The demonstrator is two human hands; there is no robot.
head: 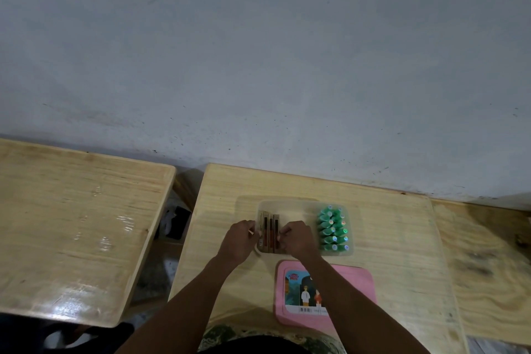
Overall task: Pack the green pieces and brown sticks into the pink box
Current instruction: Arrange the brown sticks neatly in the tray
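Brown rectangular sticks (270, 234) and green capped pieces (333, 228) already sit in a clear tray (298, 207) — pink plastic lid (360, 282) still off. Left hand (240, 240) and right hand (297, 238) curl against the sticks — grip unclear.

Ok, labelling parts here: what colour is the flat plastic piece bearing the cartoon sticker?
The flat plastic piece is pink, clearest in the head view.

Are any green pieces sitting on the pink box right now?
No, the green pieces all sit in the right end of the clear tray, beyond the pink box.
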